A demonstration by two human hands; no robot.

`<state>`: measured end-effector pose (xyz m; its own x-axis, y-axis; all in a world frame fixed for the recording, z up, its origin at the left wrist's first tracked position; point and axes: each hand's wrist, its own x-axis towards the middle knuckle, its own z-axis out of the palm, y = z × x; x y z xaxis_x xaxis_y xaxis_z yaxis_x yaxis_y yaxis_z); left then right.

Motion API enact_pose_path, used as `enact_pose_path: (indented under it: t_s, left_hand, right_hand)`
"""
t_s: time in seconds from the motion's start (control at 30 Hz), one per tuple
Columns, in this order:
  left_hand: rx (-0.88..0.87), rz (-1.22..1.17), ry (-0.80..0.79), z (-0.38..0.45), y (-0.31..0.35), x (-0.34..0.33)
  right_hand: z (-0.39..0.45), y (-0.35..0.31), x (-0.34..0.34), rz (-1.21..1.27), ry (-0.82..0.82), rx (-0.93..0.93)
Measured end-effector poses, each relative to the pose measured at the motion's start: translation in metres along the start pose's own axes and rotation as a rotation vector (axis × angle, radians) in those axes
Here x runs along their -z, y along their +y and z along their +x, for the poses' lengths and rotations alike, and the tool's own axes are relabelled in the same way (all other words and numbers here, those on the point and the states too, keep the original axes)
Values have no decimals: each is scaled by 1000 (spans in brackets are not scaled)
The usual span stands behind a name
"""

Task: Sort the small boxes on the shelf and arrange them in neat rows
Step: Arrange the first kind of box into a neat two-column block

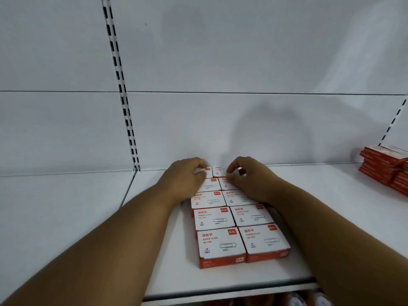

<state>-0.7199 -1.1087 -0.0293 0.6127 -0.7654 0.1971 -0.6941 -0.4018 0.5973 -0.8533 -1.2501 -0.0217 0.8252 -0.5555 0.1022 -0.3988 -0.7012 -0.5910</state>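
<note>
1. On the white shelf [298, 195], your paper clip boxes [215, 218] are lying in two columns running back toward the rear panel.
2. Your left hand [184, 177] is curling round the rearmost left box [206, 171].
3. Your right hand [247, 178] is pinching the rearmost right box [219, 171].
4. Red boxes [385, 166] are sitting stacked at far right.

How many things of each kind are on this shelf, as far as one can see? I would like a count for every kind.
Paper clip boxes in the two-column block: 10 visible
Stacks of red boxes at the right edge: 2 at least, cut off by the frame
Hands: 2, the left hand and the right hand, at the back row
Total: 14
</note>
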Motion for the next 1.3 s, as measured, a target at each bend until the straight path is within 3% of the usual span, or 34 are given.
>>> enact_pose_path:
  t_s: [0.27, 0.37, 0.5, 0.63, 0.77, 1.07, 1.3]
  left_hand:
    - [120, -240, 61, -14, 12, 7]
    - [99, -81, 33, -39, 32, 22]
    - [-25, 49, -182, -109, 45, 33]
    - [-41, 290, -310, -150, 46, 19]
    - [-53, 383, -306, -149, 43, 5]
    - [-106, 345, -232, -148, 36, 0]
    - [-309, 395, -246, -143, 35, 1]
  right_hand:
    - [2, -7, -2, 27, -30, -17]
    - [-17, -9, 10, 52, 0, -32]
    - [-78, -2, 34, -134, 35, 103]
    - [-127, -4, 29, -171, -58, 182]
    - [-129, -9, 7, -255, -12, 209]
    - [-138, -10, 4, -397, 76, 178]
    - [-151, -5, 11, -493, -261, 216]
